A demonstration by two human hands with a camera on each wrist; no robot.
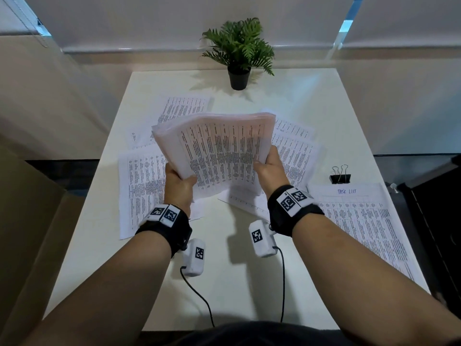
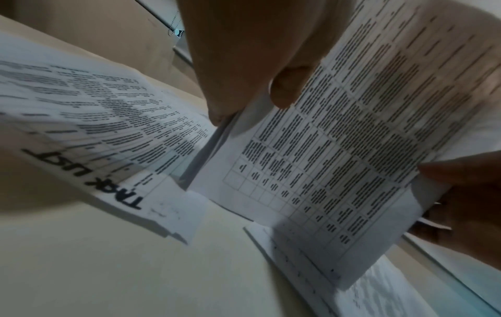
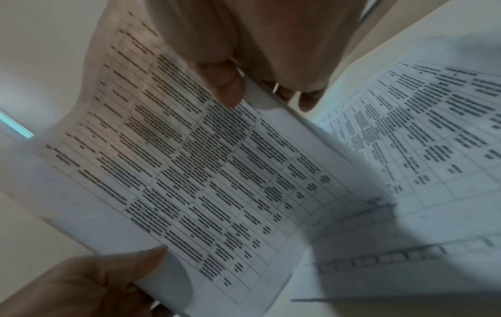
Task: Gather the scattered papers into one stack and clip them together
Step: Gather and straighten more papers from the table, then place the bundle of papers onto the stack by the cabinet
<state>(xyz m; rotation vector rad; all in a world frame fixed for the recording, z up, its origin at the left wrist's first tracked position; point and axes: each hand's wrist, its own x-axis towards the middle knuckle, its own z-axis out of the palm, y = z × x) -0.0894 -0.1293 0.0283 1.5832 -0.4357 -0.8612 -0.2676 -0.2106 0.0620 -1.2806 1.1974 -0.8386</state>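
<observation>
While we look down from the head view, we see a white table (image 1: 311, 101) carrying loose printed sheets: one long sheet headed "TASK LIST" (image 1: 361, 221) lies flat at our right, another printed sheet (image 1: 139, 186) lies at our left, and more sheets (image 1: 184, 108) fan out farther back, partly hidden. Above the middle of the table we hold a gathered stack of papers (image 1: 219, 151), lifted clear of the surface and tilted so its printed face turns toward us. Its pages are white, covered with a ruled table of small dark text in many columns, and the far edges are uneven, with several sheets offset from one another. Our left hand (image 1: 178, 186) pinches the stack's lower left corner, thumb on the printed face and fingers behind; our right hand (image 1: 270, 171) grips the lower right edge in the same manner, thumb on top. From the wrist views we see each thumb pressing the top page while the paper bows between the hands. A potted fern (image 1: 239, 53) stands at the table's far edge. Smallest, a black binder clip (image 1: 340, 176) sits on the bare table just beyond the "TASK LIST" sheet, well apart from both hands.
</observation>
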